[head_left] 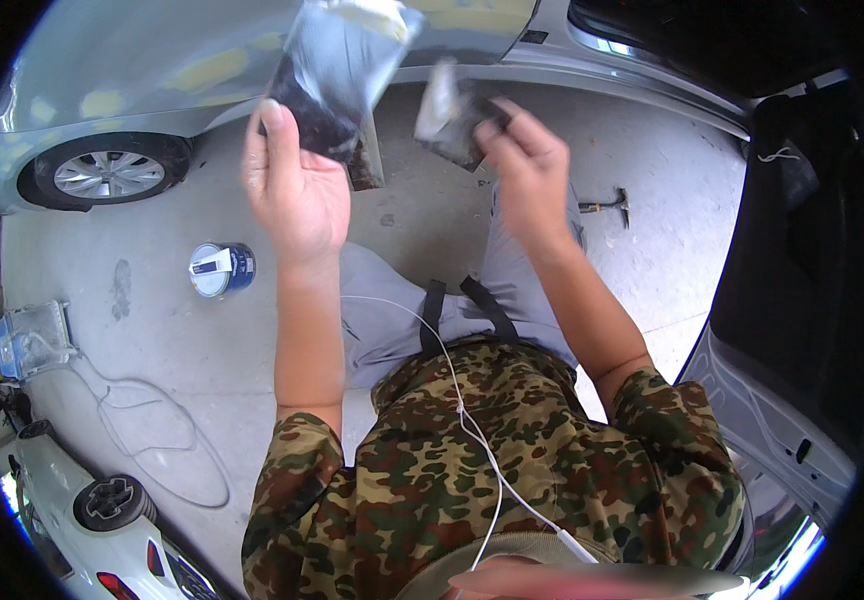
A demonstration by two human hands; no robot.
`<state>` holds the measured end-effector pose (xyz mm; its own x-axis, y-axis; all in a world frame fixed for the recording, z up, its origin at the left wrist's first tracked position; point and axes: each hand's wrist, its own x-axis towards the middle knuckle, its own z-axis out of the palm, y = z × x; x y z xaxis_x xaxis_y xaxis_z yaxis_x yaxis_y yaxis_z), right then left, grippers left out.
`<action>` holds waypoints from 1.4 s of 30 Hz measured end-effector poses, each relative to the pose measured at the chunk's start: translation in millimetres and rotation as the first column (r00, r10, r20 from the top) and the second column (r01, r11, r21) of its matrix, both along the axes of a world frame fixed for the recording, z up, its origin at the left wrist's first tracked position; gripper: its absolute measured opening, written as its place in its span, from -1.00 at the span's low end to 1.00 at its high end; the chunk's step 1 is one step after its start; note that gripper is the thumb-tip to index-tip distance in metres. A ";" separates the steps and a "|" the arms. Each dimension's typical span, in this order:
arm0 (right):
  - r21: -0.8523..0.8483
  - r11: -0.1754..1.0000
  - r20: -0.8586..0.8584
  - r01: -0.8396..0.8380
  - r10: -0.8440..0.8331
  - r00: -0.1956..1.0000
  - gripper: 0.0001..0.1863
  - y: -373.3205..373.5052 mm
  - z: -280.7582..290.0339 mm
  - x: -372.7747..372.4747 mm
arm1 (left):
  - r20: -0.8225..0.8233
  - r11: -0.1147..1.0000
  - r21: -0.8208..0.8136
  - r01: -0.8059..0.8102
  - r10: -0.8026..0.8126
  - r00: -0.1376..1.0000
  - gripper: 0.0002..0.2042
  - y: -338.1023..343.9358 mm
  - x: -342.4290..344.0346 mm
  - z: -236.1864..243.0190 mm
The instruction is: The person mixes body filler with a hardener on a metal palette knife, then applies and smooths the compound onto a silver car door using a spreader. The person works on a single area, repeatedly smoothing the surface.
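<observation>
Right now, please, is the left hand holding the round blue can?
No, that can rests on the grey concrete floor, apart from the left hand.

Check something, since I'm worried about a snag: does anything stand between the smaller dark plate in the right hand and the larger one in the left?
Nothing visible does: floor shows in the gap between the smaller plate and the larger plate. A board-like thing peeking past the larger plate seems lower down.
</observation>
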<state>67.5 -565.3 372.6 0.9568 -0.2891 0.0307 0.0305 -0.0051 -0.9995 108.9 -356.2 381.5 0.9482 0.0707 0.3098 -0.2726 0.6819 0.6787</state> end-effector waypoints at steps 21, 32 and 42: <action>-0.699 0.684 0.475 0.210 0.224 0.851 -0.59 -2.2 -6.0 1.7 | -0.397 0.993 -0.114 0.034 -0.077 0.915 -0.64 -40.1 -37.1 -89.7; -0.463 0.886 0.393 -0.001 0.206 0.896 -0.67 13.0 5.2 0.0 | -0.116 0.922 0.367 -0.125 0.178 0.977 -0.60 -56.6 -43.1 -47.3; -0.388 0.911 0.244 -0.140 0.248 0.938 -0.69 15.5 2.2 -14.8 | 0.011 0.959 0.141 -0.245 0.246 0.969 -0.67 -19.3 -9.5 4.3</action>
